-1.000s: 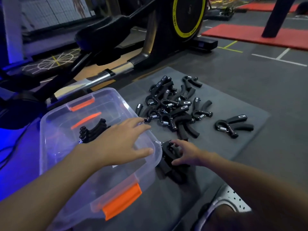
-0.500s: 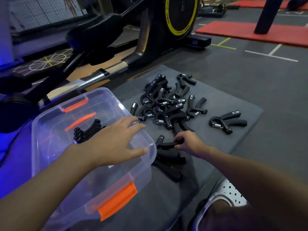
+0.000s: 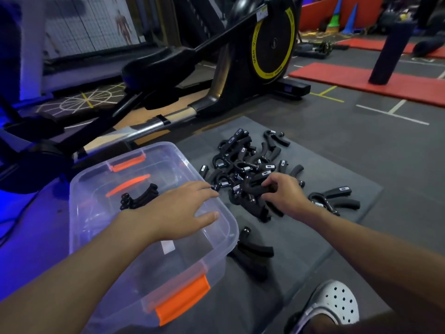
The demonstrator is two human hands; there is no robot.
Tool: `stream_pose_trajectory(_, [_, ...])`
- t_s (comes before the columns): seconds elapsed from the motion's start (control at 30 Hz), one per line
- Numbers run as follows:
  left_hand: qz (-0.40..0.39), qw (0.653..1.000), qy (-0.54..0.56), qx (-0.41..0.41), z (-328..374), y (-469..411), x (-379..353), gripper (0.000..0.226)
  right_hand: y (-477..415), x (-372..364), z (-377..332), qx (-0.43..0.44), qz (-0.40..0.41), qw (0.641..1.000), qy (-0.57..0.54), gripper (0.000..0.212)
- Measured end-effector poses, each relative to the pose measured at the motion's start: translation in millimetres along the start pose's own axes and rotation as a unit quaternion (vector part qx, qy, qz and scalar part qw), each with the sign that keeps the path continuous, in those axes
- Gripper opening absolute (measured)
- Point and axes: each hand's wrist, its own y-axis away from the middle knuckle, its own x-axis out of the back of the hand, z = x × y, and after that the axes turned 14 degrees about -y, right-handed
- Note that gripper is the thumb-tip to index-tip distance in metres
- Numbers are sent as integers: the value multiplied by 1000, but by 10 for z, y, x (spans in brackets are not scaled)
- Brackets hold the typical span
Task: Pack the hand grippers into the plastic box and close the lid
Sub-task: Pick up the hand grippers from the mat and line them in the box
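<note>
The clear plastic box [image 3: 149,237] sat open on the left with a few hand grippers [image 3: 139,197] already stacked at its far side. The left hand [image 3: 178,213] lay spread flat over its near rim, holding nothing. To its right, the right hand [image 3: 284,191] was pinched around a gripper handle in the black pile [image 3: 243,165] on the grey mat [image 3: 337,165]. Lifting straight up would probably free it from its tangled neighbours; laying it beside the stack saves room.

A single head-worn wide-angle camera looks forward and steeply down from close above the left hand [image 3: 175,210] and right hand [image 3: 286,192]. Both forearms enter from the bottom edge; beyond the hands, the view reaches across the gym floor.
</note>
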Motion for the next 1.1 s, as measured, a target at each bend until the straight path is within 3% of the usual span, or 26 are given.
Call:
stream_pose_trajectory(0.3, [130, 989, 50, 40, -300, 86, 249, 48, -175, 242, -890, 118, -19, 992, 40, 29])
stream_pose_trajectory(0.5, [189, 975, 66, 96, -534, 262, 385, 55, -150, 210, -1465, 219, -108, 967, 71, 29])
stream_pose_trajectory(0.73, [219, 961, 76, 149, -801, 514, 375, 57, -210, -100, -1936, 265, -112, 958, -2, 28])
stream_pose_trajectory(0.87, [246, 951, 63, 174, -924, 583, 409, 60, -183, -285, -2070, 269, -154, 951, -19, 29])
stream_pose_trajectory(1.1, [239, 936, 169, 194, -1199, 659, 328, 59, -92, -686, -2282, 298, -243, 923, -19, 29])
